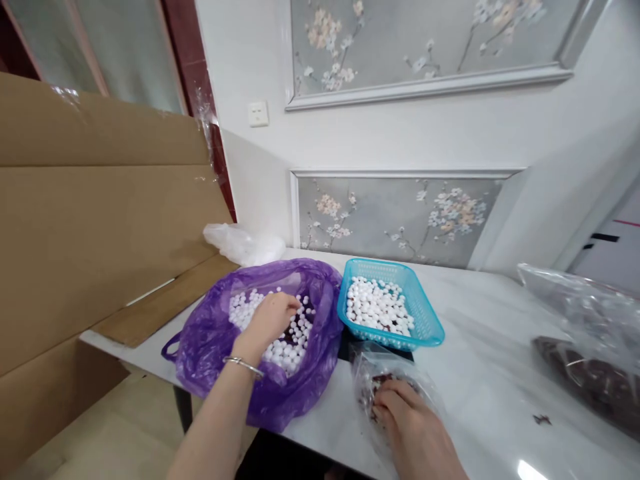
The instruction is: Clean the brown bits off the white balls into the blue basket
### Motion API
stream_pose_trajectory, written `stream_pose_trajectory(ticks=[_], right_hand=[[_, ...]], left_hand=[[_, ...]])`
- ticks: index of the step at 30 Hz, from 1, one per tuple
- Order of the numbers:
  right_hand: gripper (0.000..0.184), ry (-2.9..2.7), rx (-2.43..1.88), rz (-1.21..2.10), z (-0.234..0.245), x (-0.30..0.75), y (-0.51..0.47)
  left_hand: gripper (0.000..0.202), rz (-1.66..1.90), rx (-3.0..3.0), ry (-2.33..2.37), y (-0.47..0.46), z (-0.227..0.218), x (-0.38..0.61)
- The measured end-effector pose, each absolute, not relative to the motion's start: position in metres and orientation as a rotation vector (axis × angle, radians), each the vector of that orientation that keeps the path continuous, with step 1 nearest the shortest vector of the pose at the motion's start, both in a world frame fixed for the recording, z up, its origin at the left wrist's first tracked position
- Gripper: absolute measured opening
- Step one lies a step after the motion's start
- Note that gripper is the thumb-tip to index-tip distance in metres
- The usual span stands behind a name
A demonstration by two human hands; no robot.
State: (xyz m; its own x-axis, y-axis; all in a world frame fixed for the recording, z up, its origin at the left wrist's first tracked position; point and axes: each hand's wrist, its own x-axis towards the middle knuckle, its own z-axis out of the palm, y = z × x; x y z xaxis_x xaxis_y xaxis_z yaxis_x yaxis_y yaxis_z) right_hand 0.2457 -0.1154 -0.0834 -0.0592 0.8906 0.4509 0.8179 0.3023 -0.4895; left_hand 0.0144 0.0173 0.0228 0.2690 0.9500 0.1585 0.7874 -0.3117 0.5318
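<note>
My left hand (273, 319) reaches over the open purple plastic bag (210, 363), fingers bent together above small white balls (287, 357). Whatever is between those fingertips is too small to make out. A bracelet (243, 365) circles the left wrist. Lower right, my right hand (407, 413) dips into a clear plastic bag (363, 380) of small dark brown pieces (381, 380). Its thumb and fingers are drawn together among the pieces, and their tips are partly hidden. Between and behind the two bags stands a blue plastic basket (425, 319) with many more white balls (377, 303).
At the right edge lies a clear bag of dark brown items (585, 380), with one loose brown piece (541, 419) on the white table (480, 373). A large cardboard sheet (100, 233) rises at left. White plastic wrap (245, 245) lies by the wall.
</note>
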Motion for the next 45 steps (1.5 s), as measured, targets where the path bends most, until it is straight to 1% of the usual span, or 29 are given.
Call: stream_pose_trajectory(ticks=[4,7,10,13,18,21,25,28,31,34,36,38,45], right_hand=[[0.03,-1.86,-1.552,0.091,-0.077,0.247,-0.12],[0.033,-1.789,-1.481,0.113,-0.075,0.252,-0.122],[0.033,-1.688,-1.415,0.096,-0.075,0.256,-0.125],[0.032,-1.594,-1.376,0.104,-0.072,0.257,-0.127],[0.022,-1.511,-1.368,0.286,-0.055,0.256,-0.13],[0.019,-1.428,-1.311,0.422,-0.043,0.253,-0.132],[0.01,-1.272,-1.158,0.596,-0.026,0.247,-0.139],[0.009,-1.17,-1.032,0.735,-0.014,0.244,-0.145],[0.007,-1.031,-1.023,0.861,-0.006,0.241,-0.151],[0.001,-0.946,-1.087,0.931,-0.004,0.239,-0.154],[0.005,-0.96,-1.08,0.947,-0.005,0.238,-0.154],[0.006,-0.974,-1.057,0.939,-0.008,0.237,-0.153],[0.008,-1.046,-1.01,0.823,-0.012,0.234,-0.15]], left_hand=[[0.026,0.389,2.194,1.779,0.021,0.012,-0.02],[0.028,0.312,2.16,1.875,0.019,-0.001,-0.023],[0.028,0.334,2.115,1.889,0.02,-0.011,-0.019],[0.028,0.462,2.042,1.843,0.021,-0.012,-0.019],[0.021,0.864,1.806,1.623,0.009,0.001,-0.01],[0.03,1.021,1.591,1.368,-0.016,0.007,0.012],[0.041,1.003,1.342,1.086,-0.054,0.008,0.049],[0.034,0.951,1.012,0.885,-0.073,0.008,0.071],[0.025,0.887,0.704,0.692,-0.081,0.007,0.085],[0.02,0.868,0.686,0.59,-0.085,0.003,0.095],[0.016,0.871,0.707,0.566,-0.087,0.0,0.1],[0.014,0.874,0.716,0.566,-0.09,-0.003,0.103],[0.015,0.888,0.762,0.569,-0.095,-0.004,0.103]])
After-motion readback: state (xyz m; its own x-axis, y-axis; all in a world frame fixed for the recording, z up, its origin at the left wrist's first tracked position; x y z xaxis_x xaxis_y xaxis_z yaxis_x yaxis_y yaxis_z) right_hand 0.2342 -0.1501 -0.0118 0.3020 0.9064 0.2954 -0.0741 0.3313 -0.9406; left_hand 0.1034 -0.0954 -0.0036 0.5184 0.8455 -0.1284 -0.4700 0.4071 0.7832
